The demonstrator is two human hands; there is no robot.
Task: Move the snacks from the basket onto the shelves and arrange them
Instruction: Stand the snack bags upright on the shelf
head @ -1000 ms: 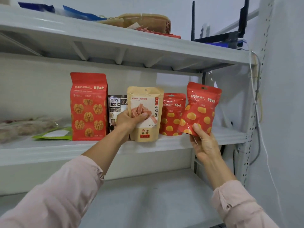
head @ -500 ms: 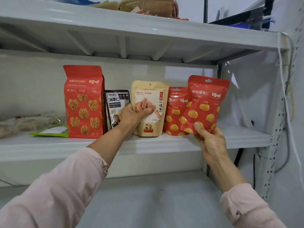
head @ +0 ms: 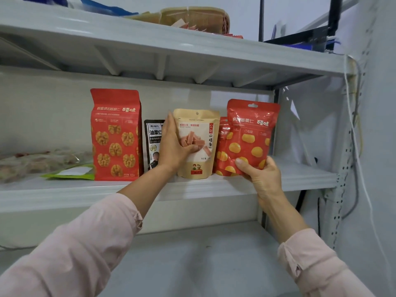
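On the middle shelf (head: 300, 179), at the far left, a clear bag (head: 32, 163) of brownish snacks lies flat with a green packet (head: 68, 173) lying beside it. Next, a tall red walnut bag (head: 116, 136) stands upright. A smaller black pouch (head: 153, 142) is just beside it, partly hidden by the left hand (head: 173, 146). That hand grips the kraft pouch (head: 197, 144) by its left edge. The thumb is curled across the printed front and the fingers are tucked behind, and the pouch stands upright on the shelf. To its right a red chestnut pouch (head: 221, 144) stands at the back, mostly covered by a second red chestnut pouch (head: 250, 133). The right hand (head: 263, 176) holds this second pouch near its lower right corner, thumb pressed on the front and fingers (head: 271, 162) wrapped behind. It leans slightly, and I cannot tell whether its base has met the shelf. These pouches look light and soft-sided, with glossy film that would likely slip under a loose pinch. The lumpy contents probably shift and could crush if squeezed hard. A hold low on the body, where the filling gives the film some stiffness, seems safer than the thin top seal. It should also let the gusseted base be set down flat so the pouch stands. The standing neighbours look easy to topple if nudged.
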